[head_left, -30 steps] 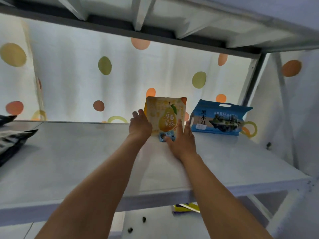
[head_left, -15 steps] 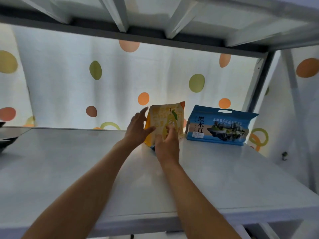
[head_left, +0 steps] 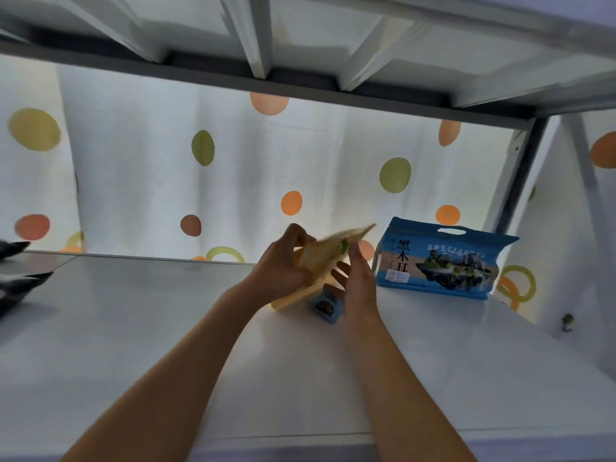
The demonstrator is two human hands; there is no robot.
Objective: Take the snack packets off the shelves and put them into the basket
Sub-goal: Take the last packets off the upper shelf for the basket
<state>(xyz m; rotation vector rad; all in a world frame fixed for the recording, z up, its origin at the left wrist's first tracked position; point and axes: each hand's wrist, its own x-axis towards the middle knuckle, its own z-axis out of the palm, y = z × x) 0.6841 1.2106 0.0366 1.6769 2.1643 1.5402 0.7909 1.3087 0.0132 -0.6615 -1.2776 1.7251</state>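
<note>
**Yellow pouch tipped off its base, small packet still on the shelf**

While the broad white shelf board [head_left: 140, 345] carries the same things as a second ago, the flat yellow pear-printed snack pouch [head_left: 328, 258] no longer stands upright against the backdrop: it now leans steeply, its top corner swung up and to the right, its lower edge just above or barely on the board. The left hand [head_left: 283, 265] has gone from resting beside it to gripping its left edge, fingers curled round the film. The right hand [head_left: 358, 281] has left the board and now lies against the pouch's right side with fingers fairly straight, steadying rather than pinching. Judged from this, the pouch is being lifted away, the first half of its trip; the basket is not in view.

Going down in size: the wide blue handled pouch with printed characters [head_left: 436, 258] stands just to the right, apart from the right hand, so a rightward swing risks knocking it. Dark packets [head_left: 18, 281] lie well apart at the far left edge. The small blue sachet [head_left: 328, 306] lies on the board beneath the tilted pouch, touching or nearly touching the right wrist; it could be swept along. Open room lies toward the front edge and left, under the shelf frame above [head_left: 300, 81].
</note>
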